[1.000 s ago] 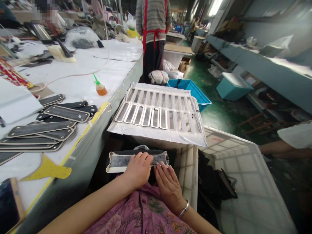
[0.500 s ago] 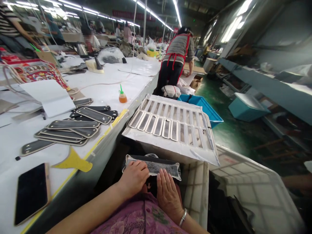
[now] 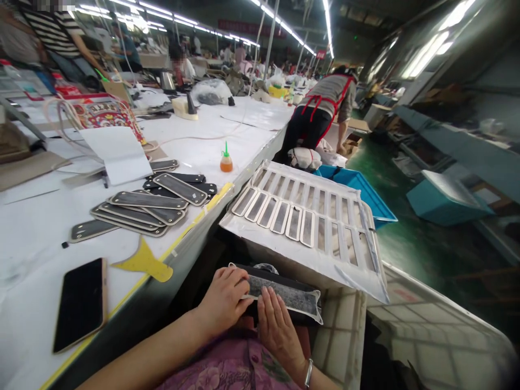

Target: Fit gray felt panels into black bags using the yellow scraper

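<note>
Across my lap lies a dark bag-like piece (image 3: 282, 298), its long grey panel edged in pale piping that peaks at the right corners. My left hand (image 3: 227, 295) has its fingers curled over the left end of this piece, hiding that end. My right hand (image 3: 280, 330) lies against the near edge with its fingers stretched straight and side by side, the fingertips touching the grey panel. Just beyond the piece is a white board (image 3: 292, 189) with rows of slots. Several grey strips with pale borders (image 3: 268, 211) lie in its nearer row.
On the white table (image 3: 195, 132) at left are several dark rounded strips (image 3: 150, 200), a phone (image 3: 80, 303), a yellow template (image 3: 146, 261) and a small glue bottle (image 3: 226, 160). A blue crate (image 3: 357, 187) and a pale crate (image 3: 341, 336) stand at right. A person (image 3: 320, 108) bends over beyond.
The camera view has turned left, so the surroundings appear further right. The dark piece now sits tilted, its right end lower. My left hand still grips the left end; my right hand stays flat.
</note>
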Available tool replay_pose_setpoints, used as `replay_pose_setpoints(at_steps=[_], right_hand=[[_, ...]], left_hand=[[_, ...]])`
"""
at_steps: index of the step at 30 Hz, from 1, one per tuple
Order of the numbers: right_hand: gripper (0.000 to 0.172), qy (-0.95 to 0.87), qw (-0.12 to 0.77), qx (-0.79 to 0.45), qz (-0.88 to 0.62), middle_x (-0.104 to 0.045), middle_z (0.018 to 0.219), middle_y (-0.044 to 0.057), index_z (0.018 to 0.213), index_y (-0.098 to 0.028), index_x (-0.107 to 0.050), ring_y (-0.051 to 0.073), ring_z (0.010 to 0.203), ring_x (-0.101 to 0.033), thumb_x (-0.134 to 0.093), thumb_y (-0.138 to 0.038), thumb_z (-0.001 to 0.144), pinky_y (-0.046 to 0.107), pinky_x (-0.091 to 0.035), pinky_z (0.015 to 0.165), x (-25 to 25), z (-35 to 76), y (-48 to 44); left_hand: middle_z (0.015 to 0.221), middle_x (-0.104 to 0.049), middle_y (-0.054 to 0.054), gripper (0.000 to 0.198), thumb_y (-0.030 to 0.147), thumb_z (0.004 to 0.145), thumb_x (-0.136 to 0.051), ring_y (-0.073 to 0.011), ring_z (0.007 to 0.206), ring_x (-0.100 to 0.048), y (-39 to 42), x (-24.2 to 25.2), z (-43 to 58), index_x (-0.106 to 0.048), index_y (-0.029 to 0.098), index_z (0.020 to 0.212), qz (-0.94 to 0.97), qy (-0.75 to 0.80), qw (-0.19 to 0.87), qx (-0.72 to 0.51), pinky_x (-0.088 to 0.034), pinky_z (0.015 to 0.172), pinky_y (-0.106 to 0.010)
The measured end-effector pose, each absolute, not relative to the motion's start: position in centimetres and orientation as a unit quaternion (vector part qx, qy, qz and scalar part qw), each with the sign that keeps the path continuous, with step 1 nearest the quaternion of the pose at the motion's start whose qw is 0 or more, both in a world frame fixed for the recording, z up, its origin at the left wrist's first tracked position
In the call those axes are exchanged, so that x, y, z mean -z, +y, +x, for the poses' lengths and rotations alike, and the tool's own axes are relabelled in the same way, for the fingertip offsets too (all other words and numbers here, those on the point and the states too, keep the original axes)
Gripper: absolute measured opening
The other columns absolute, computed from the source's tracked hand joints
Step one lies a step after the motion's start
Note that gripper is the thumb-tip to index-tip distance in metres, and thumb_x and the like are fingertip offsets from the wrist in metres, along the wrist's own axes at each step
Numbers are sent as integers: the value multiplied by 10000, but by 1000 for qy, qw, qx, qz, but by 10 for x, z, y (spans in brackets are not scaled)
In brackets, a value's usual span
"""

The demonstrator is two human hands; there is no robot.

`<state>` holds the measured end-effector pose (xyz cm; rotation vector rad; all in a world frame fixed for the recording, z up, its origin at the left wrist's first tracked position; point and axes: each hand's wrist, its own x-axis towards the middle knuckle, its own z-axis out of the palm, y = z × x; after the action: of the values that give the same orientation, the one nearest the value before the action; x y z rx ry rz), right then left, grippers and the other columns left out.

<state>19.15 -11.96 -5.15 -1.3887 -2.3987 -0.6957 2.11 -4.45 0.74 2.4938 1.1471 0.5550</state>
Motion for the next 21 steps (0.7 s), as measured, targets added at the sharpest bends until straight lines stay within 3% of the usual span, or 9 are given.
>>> replay_pose_setpoints(at_steps=[7, 14, 18, 21], right_hand=[[381, -849, 148, 221, -456, -557, 1196, 199, 1120, -34, -533, 319, 1165, -470, -334, -276, 902, 407, -437, 930, 52, 174, -106], [395, -855, 183, 199, -442, -522, 1235, 209, 1180, -3, -489, 317, 1220, -407, -318, -169, 865, 442, -331, 1003, 60, 139, -87], [470, -858, 218, 206, -416, -538, 1222, 210, 1274, -8, -404, 321, 1192, -442, -355, -224, 859, 436, -367, 957, 51, 138, -80], [632, -871, 217, 248, -365, -579, 1180, 193, 1370, -34, -285, 312, 1093, -540, -408, -379, 856, 403, -431, 875, 66, 166, -78]], left_hand=[[1171, -491, -59, 102, 138, 790, -491, -233, 1128, -410, -50, 5, -2, -581, 187, 789, 835, 424, 204, -286, -328, 983, -432], [1257, -415, -103, 393, 54, 738, -457, -242, 1192, -371, -50, 22, -10, -511, 193, 1101, 772, 448, 253, -372, -335, 1016, -454], [1226, -461, -104, 462, 74, 747, -460, -219, 1155, -419, -55, 18, -13, -438, 185, 1195, 759, 436, 270, -400, -363, 1011, -423], [1254, -459, -114, 535, 160, 756, -521, -217, 1158, -430, -54, 11, -26, -369, 166, 1269, 781, 424, 253, -383, -381, 1005, -392]])
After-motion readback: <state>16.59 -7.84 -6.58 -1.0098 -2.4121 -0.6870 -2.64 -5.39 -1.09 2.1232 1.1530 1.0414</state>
